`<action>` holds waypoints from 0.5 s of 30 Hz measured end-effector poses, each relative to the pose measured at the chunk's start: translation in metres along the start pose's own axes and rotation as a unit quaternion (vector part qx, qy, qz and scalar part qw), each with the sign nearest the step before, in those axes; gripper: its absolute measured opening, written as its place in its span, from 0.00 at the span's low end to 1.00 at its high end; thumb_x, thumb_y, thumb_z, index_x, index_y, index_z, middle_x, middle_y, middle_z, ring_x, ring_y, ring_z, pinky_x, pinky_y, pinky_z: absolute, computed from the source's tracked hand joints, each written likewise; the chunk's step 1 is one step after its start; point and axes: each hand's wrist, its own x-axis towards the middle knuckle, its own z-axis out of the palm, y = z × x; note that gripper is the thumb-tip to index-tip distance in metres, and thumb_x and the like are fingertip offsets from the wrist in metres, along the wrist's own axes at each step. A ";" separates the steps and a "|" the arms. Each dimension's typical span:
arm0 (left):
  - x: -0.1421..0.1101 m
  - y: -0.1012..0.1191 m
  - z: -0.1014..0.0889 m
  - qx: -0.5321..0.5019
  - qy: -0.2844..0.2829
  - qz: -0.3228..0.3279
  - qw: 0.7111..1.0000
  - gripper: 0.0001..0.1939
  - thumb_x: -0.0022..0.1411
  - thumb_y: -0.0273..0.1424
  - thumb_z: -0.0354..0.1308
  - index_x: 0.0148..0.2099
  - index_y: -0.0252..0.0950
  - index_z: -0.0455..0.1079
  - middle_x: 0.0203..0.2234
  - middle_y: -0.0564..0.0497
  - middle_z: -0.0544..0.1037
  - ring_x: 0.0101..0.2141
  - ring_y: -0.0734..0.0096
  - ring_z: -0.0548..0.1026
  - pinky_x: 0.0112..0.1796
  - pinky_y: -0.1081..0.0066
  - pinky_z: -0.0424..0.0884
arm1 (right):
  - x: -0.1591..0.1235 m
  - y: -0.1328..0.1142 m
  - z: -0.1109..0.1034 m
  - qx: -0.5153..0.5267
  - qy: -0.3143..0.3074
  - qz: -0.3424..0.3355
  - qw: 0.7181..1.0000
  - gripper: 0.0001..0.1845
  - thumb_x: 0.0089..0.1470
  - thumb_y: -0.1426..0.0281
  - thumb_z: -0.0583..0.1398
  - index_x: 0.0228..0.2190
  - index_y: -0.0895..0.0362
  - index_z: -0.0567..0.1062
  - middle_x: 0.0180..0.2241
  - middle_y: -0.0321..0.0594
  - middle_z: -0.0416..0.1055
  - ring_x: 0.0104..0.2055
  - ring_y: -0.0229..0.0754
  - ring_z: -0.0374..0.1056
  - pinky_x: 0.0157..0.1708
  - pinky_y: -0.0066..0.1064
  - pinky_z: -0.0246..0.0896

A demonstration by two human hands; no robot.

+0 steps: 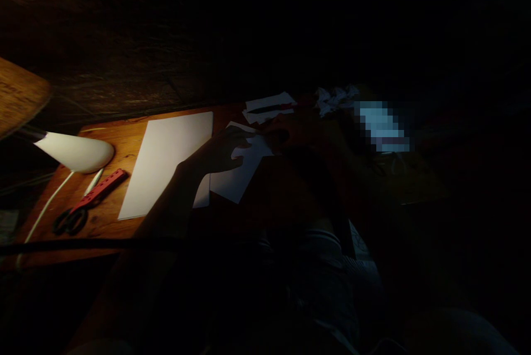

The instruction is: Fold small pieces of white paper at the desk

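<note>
A white sheet of paper [243, 175] with creased, uneven edges lies between my two hands over the wooden desk. My left hand [222, 150] grips it from the left, its thumb and fingers resting over the paper. On the far right edge of the sheet, my right hand [288, 132] is bent around the paper, its fingers mostly lost in shadow. A stack of plain white paper [170, 161] lies just left of my left hand, partly behind my forearm. Smaller paper pieces [269, 103] with a dark, pen-like object across them sit beyond my hands.
Scissors [74, 221] with black handles and a red cover lie at the left, beside a white lamp part [78, 150] with a cord. Crumpled or folded papers [332, 99] sit at the back. A lit, blurred-out screen [384, 125] glows at the right. Much is dark.
</note>
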 end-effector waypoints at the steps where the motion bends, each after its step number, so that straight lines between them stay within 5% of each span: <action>1: 0.000 0.000 0.000 0.000 -0.001 0.000 1.000 0.18 0.59 0.30 0.63 0.52 0.39 0.79 0.65 0.45 0.74 0.63 0.51 0.70 0.63 0.49 0.67 | 0.000 -0.001 0.000 -0.003 -0.001 0.000 1.000 0.40 0.48 0.58 0.73 0.62 0.43 0.76 0.58 0.43 0.71 0.59 0.59 0.68 0.62 0.54 0.62; 15: 0.001 -0.003 0.002 -0.024 -0.001 -0.010 1.000 0.20 0.58 0.28 0.63 0.53 0.39 0.77 0.60 0.45 0.78 0.60 0.53 0.73 0.61 0.49 0.69 | -0.002 -0.016 -0.005 -0.042 -0.008 0.007 0.999 0.38 0.50 0.59 0.73 0.62 0.44 0.76 0.55 0.45 0.72 0.56 0.56 0.69 0.58 0.51 0.65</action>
